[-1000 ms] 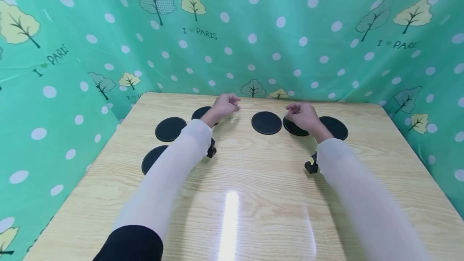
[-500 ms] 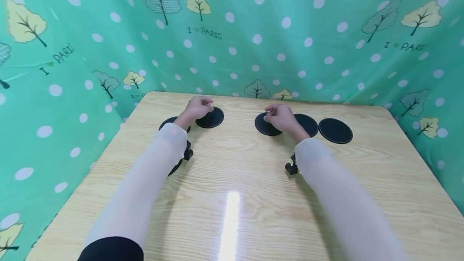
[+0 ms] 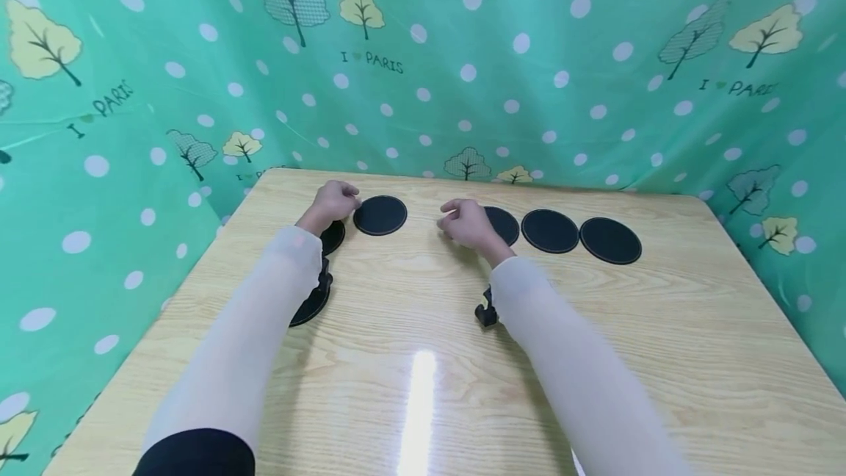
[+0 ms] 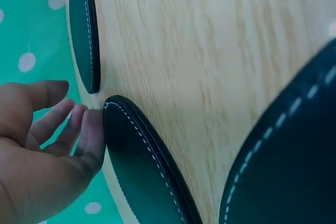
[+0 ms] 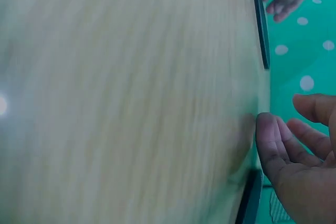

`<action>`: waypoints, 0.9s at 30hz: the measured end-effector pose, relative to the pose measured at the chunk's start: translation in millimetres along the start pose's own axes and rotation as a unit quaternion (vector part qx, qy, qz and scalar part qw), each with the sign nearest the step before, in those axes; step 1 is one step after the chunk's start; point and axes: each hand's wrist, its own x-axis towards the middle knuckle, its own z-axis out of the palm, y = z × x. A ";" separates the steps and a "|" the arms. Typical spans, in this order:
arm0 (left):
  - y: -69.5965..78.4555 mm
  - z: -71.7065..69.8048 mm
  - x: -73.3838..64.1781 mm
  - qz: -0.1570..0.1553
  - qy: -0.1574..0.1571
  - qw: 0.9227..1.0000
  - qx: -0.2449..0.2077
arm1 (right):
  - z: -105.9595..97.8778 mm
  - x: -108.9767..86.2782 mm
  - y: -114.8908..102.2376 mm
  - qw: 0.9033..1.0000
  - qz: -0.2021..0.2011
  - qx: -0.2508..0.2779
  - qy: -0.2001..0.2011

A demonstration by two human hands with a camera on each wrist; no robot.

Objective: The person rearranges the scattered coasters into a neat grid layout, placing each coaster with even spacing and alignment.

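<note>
My left hand [image 3: 335, 200], fingers loosely bent and holding nothing, is at the back left between two round black coasters with pale stitched rims. In the left wrist view, its fingertips [image 4: 93, 124] are right at the edge of the near coaster [image 4: 139, 156], while another coaster [image 4: 81, 30] lies beyond. A third coaster [image 3: 311, 305] is partly covered by the left forearm. My right hand [image 3: 468, 225], its fingers relaxed and empty, hovers low over the wood just left of a coaster [image 3: 502, 225] that it partly hides.
Two more coasters, a middle one [image 3: 550, 231] and an outer one [image 3: 611, 241], continue the row to the right. They lie on a pale wooden table [image 3: 410, 300] with a bright light reflection. A green patterned curtain [image 3: 423, 57] closes off the back and sides.
Both hands have moved left. The left has passed from beyond the back coaster to its left side; the right has passed over the right-hand row to its left end. The coasters stay put.
</note>
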 end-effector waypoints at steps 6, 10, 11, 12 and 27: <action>4.5 2.7 -1.6 0.009 -0.012 1.000 0.014 | 19.7 2.6 -9.5 0.997 0.030 0.065 0.006; 4.5 3.7 -0.9 0.013 -0.017 1.000 0.020 | 28.8 3.5 -16.8 0.990 0.061 0.124 0.012; 4.5 3.9 -0.8 0.014 -0.018 1.000 0.021 | 30.7 3.6 -18.4 0.988 0.066 0.139 0.013; 4.2 4.0 -0.5 0.015 -0.019 0.999 0.022 | 32.7 4.0 -19.7 0.985 0.070 0.155 0.014; 5.0 6.8 2.4 0.016 -0.046 0.999 0.004 | 52.6 9.6 -38.9 0.966 0.099 0.239 0.015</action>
